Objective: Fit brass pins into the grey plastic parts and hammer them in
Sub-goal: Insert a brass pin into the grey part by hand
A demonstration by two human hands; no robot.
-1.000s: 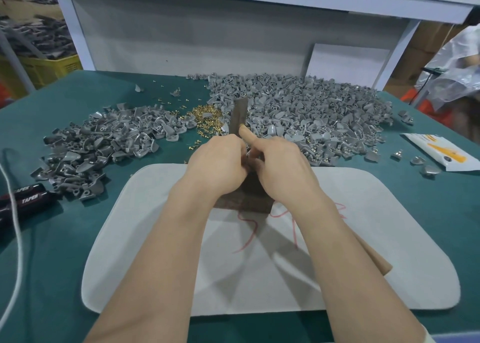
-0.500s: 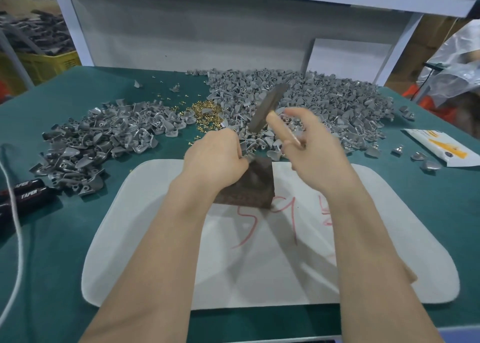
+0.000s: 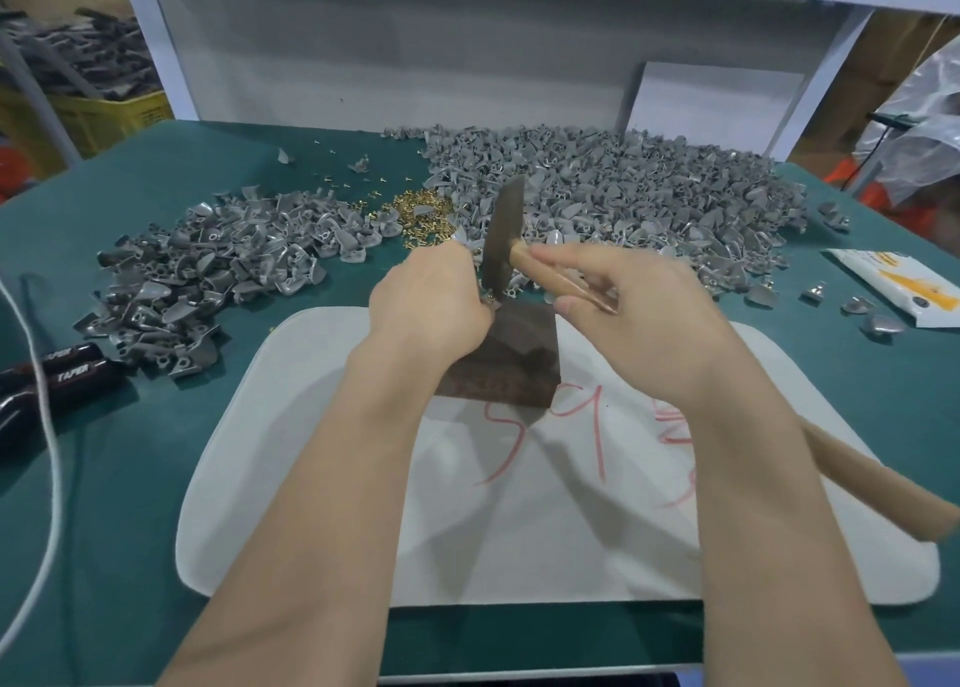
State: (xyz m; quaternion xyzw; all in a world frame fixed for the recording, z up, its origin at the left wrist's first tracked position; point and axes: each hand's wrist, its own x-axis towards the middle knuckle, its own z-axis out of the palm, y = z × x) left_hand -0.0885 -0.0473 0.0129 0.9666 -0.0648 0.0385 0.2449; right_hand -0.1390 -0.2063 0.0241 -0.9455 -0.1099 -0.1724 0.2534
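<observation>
Green bench (image 3: 156,478) — hammer (image 3: 501,239) has dropped to the block (image 3: 519,359) by left hand (image 3: 431,307).

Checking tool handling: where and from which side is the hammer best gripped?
Probably the hammer by its wooden handle just behind the head, from the right: the handle trails back rightward, and the left hand pinches the grey part at the head's left.

Two bare forearms lead to the bare left grip (image 3: 431,304) and right grip (image 3: 628,317).
</observation>
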